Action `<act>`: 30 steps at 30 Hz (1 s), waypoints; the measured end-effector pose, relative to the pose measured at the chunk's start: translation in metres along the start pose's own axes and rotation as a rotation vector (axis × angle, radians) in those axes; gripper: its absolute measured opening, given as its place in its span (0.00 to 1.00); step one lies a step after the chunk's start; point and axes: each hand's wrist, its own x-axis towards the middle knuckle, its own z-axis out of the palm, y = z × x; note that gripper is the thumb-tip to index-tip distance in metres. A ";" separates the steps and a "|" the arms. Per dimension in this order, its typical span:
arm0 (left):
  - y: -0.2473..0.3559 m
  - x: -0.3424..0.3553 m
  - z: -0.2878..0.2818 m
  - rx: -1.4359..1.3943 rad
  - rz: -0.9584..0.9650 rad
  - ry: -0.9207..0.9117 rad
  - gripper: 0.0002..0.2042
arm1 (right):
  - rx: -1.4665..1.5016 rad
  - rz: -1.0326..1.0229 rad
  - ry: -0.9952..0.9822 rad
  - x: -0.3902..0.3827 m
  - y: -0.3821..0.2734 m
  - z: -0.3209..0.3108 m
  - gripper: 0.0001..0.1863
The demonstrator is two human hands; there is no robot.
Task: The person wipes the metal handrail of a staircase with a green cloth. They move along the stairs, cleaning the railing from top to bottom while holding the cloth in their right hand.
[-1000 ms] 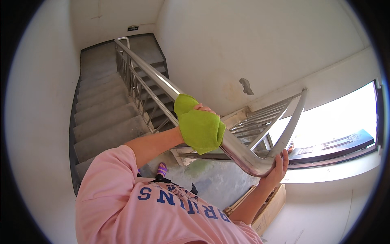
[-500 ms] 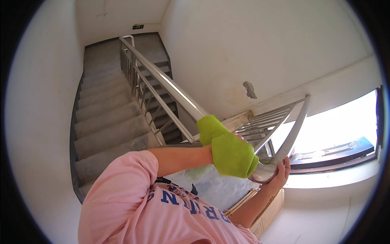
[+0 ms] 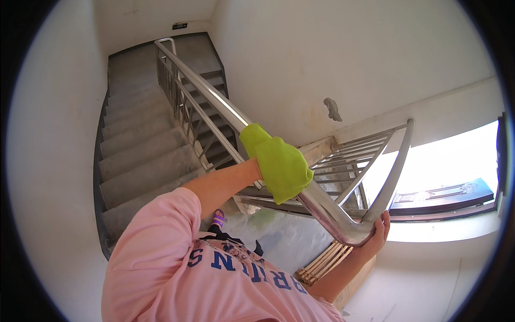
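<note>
Green cloth (image 3: 278, 167), head view: mid-frame, draped over the handrail (image 3: 328, 212), probably to hug its curve.
Left hand (image 3: 259, 167): mostly under the cloth; finger spread cannot be told.
Right hand (image 3: 374, 239): lower right, half-curled against the handrail's bend, perhaps for steadiness; grip unclear.

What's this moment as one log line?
left hand: hidden by green cloth, on handrail | right hand: touching handrail at its bend | stairs: at left

A green cloth (image 3: 284, 174) is wrapped over the metal handrail (image 3: 324, 212), its folds hiding most of the left hand (image 3: 259, 168), whose grip cannot be made out. The rail's lower bend is touched by the right hand (image 3: 375, 239).
</note>
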 end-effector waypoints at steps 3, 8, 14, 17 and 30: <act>-0.018 -0.006 -0.003 0.146 0.005 0.052 0.09 | -0.025 -0.001 0.011 -0.002 -0.001 0.002 0.21; -0.060 -0.023 -0.002 0.226 -0.023 -0.019 0.11 | -0.049 -0.005 0.006 0.001 -0.001 -0.003 0.22; -0.058 -0.033 -0.020 0.102 -0.181 -0.174 0.13 | -0.049 0.003 0.049 0.001 0.002 -0.003 0.21; -0.056 -0.035 -0.017 -0.379 -0.262 -0.113 0.16 | -0.036 -0.010 0.064 0.000 0.000 0.001 0.21; 0.019 -0.010 0.002 -0.264 0.040 -0.001 0.15 | -0.107 -0.114 0.061 0.000 0.003 0.001 0.21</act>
